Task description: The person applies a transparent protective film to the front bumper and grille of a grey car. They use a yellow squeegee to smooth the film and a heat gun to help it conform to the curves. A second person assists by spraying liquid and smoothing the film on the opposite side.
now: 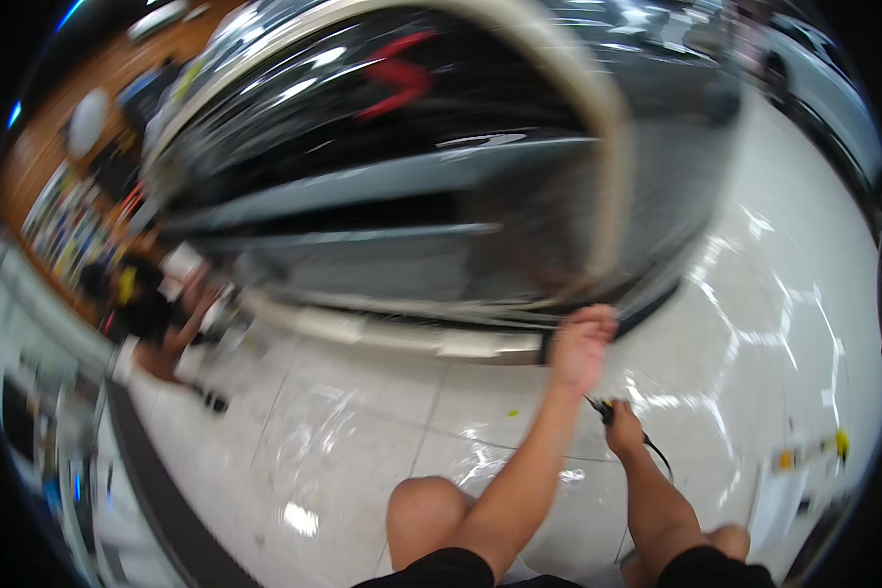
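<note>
A dark car body [441, 255] spans the upper view, blurred, with a cream band [610, 176] round its black side panel [314, 118], which bears a red shape. My left hand [583, 348] reaches palm-up to the car's lower edge, fingers bent together; whatever they grip there is hidden. Lower and to the right, my right hand [625, 426] is closed on a black corded tool [604, 410], its narrow tip pointing up-left and its cable hanging down.
At left, another person [152, 314] crouches beside the car, near a shelf [64, 216] of colourful items. A second car [818, 98] stands at upper right. A white board with a yellow item [789, 461] lies on the tiled floor [333, 441] at right.
</note>
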A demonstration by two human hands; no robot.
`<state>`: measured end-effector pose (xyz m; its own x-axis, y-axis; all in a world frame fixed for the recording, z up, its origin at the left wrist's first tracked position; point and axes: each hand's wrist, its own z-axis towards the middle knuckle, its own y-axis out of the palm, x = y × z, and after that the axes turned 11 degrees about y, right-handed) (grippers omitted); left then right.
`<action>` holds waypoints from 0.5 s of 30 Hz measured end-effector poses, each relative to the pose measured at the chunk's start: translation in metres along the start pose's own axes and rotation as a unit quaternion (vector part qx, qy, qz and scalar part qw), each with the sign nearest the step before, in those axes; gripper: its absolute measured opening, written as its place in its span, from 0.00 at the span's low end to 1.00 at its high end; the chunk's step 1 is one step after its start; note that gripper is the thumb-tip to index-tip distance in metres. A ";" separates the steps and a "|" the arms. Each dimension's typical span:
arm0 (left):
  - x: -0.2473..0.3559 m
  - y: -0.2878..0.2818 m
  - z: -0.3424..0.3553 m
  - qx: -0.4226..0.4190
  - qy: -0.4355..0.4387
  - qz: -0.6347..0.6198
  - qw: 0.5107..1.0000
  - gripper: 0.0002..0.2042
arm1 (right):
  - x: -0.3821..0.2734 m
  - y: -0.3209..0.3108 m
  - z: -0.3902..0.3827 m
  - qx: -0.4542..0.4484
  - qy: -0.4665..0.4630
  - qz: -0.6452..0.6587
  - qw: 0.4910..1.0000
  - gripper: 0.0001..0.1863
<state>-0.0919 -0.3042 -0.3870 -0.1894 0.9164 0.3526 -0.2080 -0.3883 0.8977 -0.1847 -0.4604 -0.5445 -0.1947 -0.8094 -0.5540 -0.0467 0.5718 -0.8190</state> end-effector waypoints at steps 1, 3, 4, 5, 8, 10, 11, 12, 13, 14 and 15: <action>0.000 -0.002 0.003 0.002 -0.025 -0.052 0.998 0.09 | 0.004 0.012 0.000 -0.024 -0.023 -0.054 0.998 0.17; 0.005 -0.004 0.006 0.075 -0.044 -0.065 0.994 0.06 | -0.007 0.036 0.004 -0.087 -0.061 -0.147 0.983 0.18; 0.013 -0.001 0.008 0.101 -0.084 -0.025 0.991 0.06 | -0.014 0.046 0.007 -0.127 -0.061 -0.179 0.974 0.18; 0.027 -0.009 0.008 0.091 -0.109 0.065 0.988 0.07 | -0.028 0.056 0.008 -0.166 -0.063 -0.208 0.962 0.18; 0.077 -0.060 -0.019 -0.062 -0.214 0.398 0.890 0.14 | -0.059 0.090 0.004 -0.259 -0.120 -0.150 0.947 0.17; 0.130 -0.069 -0.046 -0.385 -0.171 0.782 0.459 0.23 | -0.070 0.098 0.003 -0.253 -0.163 -0.089 0.950 0.21; 0.157 -0.069 -0.060 -0.418 -0.159 0.835 0.322 0.28 | -0.075 0.110 0.003 -0.240 -0.128 -0.042 0.961 0.21; 0.189 -0.079 -0.065 -0.456 -0.224 0.835 0.211 0.26 | -0.107 0.099 -0.008 -0.263 -0.135 -0.043 0.954 0.21; 0.203 -0.086 -0.077 -0.447 -0.341 0.802 0.201 0.19 | -0.111 0.099 -0.026 -0.272 -0.144 -0.031 0.951 0.22; 0.217 -0.116 -0.087 -0.432 -0.389 0.785 0.216 0.16 | -0.123 0.106 -0.034 -0.277 -0.160 -0.014 0.947 0.24; 0.230 -0.149 -0.095 -0.419 -0.433 0.765 0.228 0.13 | -0.133 0.117 -0.043 -0.275 -0.170 -0.027 0.946 0.26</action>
<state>-0.1954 -0.0449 -0.4651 -0.4710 -0.8178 0.3306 -0.7131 0.1323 -0.6884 -0.2060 -0.2803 -0.5605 0.1444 -0.7824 -0.6058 -0.5691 0.4352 -0.6977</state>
